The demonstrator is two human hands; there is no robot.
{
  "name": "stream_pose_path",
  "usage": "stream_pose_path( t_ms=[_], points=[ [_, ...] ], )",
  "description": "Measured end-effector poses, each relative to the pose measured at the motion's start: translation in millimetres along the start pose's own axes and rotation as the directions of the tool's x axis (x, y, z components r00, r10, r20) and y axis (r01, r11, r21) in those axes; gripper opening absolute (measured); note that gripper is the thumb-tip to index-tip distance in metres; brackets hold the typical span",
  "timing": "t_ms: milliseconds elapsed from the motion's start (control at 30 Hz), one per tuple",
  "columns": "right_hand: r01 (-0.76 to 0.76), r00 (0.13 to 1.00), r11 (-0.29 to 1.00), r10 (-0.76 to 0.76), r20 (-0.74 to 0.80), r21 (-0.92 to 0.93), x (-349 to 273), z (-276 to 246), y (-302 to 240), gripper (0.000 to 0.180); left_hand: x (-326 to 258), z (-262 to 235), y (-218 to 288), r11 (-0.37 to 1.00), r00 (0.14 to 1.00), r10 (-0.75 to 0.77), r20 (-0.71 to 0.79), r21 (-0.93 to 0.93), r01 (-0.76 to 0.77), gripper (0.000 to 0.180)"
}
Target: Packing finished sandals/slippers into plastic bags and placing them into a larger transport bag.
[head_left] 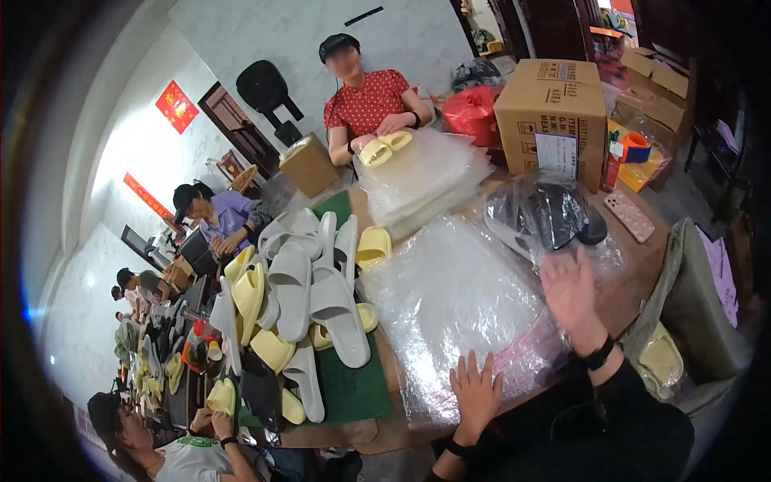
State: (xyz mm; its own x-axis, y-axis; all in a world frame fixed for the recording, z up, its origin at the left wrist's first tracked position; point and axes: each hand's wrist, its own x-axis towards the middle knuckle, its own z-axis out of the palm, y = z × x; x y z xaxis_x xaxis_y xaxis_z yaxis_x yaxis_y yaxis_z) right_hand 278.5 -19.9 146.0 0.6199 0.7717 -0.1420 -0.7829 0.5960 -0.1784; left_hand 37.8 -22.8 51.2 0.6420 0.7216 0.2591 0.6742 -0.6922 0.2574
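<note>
So, the flat stack of clear plastic bags (450,297) sits on the bench (634,269), running from its near edge toward the middle. Just past its far right corner, toward the bench's right edge, there's a pair of dark slippers (554,217) already inside clear plastic. That's the only pair I can make out as bagged; the grey slippers (291,281) and yellow slippers (249,293) are piled loose at the left on a green mat (353,394), so by the look of it plenty is left.

Hands: the left hand (475,394) lies palm down on the near part of the stack, fingers straight and slightly apart, holding nothing. The right hand (569,289) is up by the stack's right side, fingers stretched toward the dark pair and loosely parted, not clamped on anything. It's a bit blurry, so I can't tell if the fingertips touch that plastic.

Further out, a cardboard box (554,120) stands at the far right, with a phone (629,215) near the right edge. Across the far edge, a co-worker in a red top (373,100) handles a yellow pair (385,149) over another bag stack (426,181).
</note>
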Motion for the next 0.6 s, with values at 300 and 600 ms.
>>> stream_pose_path(
  t_ms=[300, 600],
  points=[
    [0.590, 0.698, -0.112, 0.568, 0.435, -0.800, -91.3, -36.6, 87.7, 0.052, -6.2, -1.7, -24.4, 0.999, 0.996, 0.041, -0.081, 0.009, -0.041, 0.079],
    [0.647, 0.640, -0.277, 0.704, 0.308, -0.711, -99.2, -60.9, 94.4, 0.070, -9.4, -15.9, -38.6, 0.943, 0.972, 0.149, 0.180, -0.321, -0.085, 0.051]
  ],
)
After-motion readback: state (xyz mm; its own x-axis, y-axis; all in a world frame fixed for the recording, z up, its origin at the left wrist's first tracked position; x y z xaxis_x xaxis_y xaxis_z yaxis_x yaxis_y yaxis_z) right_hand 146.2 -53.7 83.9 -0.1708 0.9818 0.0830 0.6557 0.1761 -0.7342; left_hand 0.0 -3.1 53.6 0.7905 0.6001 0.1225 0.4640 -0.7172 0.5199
